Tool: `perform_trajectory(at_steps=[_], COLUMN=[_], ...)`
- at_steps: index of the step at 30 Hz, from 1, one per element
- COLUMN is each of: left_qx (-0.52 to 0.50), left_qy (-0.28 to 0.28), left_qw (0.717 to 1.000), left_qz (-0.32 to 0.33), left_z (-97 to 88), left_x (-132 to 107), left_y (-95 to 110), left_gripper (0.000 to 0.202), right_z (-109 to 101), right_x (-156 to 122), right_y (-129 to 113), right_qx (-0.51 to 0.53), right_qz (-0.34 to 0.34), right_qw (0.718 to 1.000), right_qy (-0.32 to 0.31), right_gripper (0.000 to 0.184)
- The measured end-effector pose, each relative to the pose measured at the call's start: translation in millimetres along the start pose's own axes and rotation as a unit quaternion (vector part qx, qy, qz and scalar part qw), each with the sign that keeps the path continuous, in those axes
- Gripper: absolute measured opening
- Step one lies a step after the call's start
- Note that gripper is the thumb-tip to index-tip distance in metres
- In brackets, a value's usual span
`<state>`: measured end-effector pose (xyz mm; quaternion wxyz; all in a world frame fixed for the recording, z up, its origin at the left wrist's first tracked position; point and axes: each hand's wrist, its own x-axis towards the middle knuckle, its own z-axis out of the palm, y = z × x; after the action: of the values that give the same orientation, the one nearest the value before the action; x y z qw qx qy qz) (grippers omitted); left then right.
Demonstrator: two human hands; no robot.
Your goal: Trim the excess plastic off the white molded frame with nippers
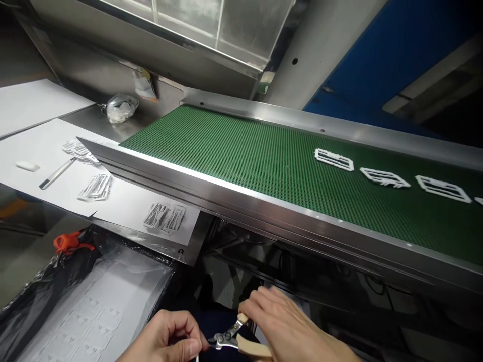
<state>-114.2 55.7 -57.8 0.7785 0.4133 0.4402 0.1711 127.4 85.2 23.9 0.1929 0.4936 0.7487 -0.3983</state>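
1. White plastic frames (334,160) are carried on the green conveyor belt (241,151) (steel-railed).
2. Low beneath it, cutters (226,338) are gripped by the right hand (290,327).
3. A white piece (196,356) is pinched by the left hand (166,339) fingers.
4. A paper-covered counter (124,201) lies leftward.

So the conveyor belt (241,151) runs across the middle, three plastic frames (385,177) lying on it toward the right. Left of it, a table (124,201) carrying stacks of frames (165,217). Both hands (166,339) sit below the belt, cutters (230,338) between them.

Dim, soft-focus scene; glare on steel rail (234,188), edges warped.
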Motion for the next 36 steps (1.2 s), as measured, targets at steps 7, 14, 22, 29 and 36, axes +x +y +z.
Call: perform_trajectory(at_steps=[7, 14, 22, 29, 36], left_qx=[0.057, 0.086, 0.115, 0.146, 0.149], left_qy=[-0.039, -0.056, -0.063, -0.085, -0.077], left_qw=[0.998, 0.994, 0.991, 0.985, 0.985], left_qz=[-0.013, -0.027, -0.035, -0.043, -0.029], left_z=[-1.3, 3.2, 5.6, 0.6, -2.0], left_x=[-4, -6, -8, -4, -3], left_y=[18, 27, 32, 32, 27], left_gripper=[0.036, 0.033, 0.035, 0.035, 0.033], right_z=[9, 8, 13, 4, -1], right_x=[2, 4, 2, 3, 7], right_y=[-7, -9, -6, -9, -10], right_qx=[-0.032, -0.047, -0.056, -0.072, -0.108], right_qz=[-0.005, -0.016, -0.041, -0.061, -0.093], right_qw=[0.999, 0.998, 0.997, 0.995, 0.990], right_qy=[-0.031, -0.050, -0.024, -0.022, 0.007], right_gripper=[0.044, 0.043, 0.035, 0.030, 0.023])
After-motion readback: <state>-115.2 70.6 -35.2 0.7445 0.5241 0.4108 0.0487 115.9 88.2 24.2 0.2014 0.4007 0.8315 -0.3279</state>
